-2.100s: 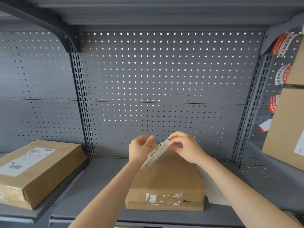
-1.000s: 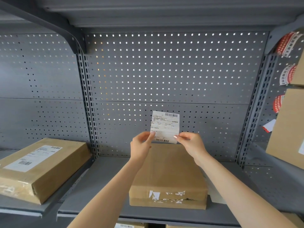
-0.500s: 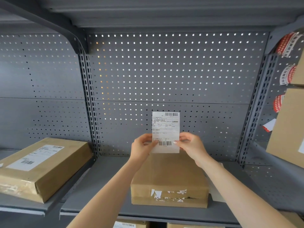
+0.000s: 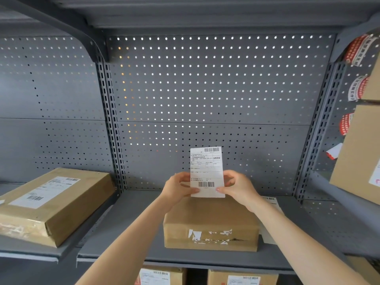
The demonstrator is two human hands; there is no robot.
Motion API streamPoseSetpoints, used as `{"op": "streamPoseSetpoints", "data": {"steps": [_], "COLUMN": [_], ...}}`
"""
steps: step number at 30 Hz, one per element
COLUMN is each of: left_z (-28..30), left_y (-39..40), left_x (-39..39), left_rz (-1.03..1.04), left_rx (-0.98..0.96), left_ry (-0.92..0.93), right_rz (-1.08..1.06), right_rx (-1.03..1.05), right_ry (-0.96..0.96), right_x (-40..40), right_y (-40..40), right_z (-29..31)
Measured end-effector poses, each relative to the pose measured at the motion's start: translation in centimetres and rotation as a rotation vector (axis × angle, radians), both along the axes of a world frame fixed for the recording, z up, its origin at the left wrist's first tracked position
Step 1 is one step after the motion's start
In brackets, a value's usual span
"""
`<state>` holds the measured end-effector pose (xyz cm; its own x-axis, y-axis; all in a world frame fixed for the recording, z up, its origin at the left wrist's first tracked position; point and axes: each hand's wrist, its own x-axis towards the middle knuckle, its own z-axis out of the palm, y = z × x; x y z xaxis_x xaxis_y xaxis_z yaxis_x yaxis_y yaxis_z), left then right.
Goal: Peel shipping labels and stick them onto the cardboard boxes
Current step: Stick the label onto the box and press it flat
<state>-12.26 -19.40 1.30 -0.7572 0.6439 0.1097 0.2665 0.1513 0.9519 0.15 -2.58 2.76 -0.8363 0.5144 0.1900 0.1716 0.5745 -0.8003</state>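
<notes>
Grey pegboard shelf (image 4: pixel 123 233) behind. White label (image 4: pixel 206 171), barcodes top & bottom, upright above unlabelled box (image 4: pixel 209 219); left hand (image 4: pixel 178 189) & right hand (image 4: pixel 238 187) grip pinches its lower edges.

The shipping label (image 4: pixel 206 171) I hold shows barcodes at its top and bottom, with printed lines too small to read. At nine o'clock, the box label (image 4: pixel 44 191) bears barcodes, its text illegible.
</notes>
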Motion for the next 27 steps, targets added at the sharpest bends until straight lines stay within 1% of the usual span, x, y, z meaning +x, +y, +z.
{"op": "streamPoseSetpoints", "data": {"steps": [5,11,14,23,27], "left_z": [-0.4,-0.8,-0.9,-0.7,-0.6], "left_y": [0.1,0.1,-0.1,-0.3,-0.2], "left_x": [0.1,0.2,0.4,1.3,1.5], "left_rz": [0.005,0.003,-0.004,0.013,0.006], "left_rx": [-0.086,-0.253,-0.304,-0.335,-0.319], "left_ry": [0.060,0.131,0.148,0.202,0.202], "right_rz": [-0.012,0.015,0.020,0.026,0.017], "right_rx": [0.066,0.077,0.093,0.103,0.114], "right_ry": [-0.075,-0.131,-0.152,-0.161,-0.157], "right_x": [0.4,1.2,1.6,2.0,2.1], "right_y": [0.2,0.0,-0.3,-0.9,-0.7], "right_z": [-0.3,-0.6,-0.9,-1.2,-1.1]}}
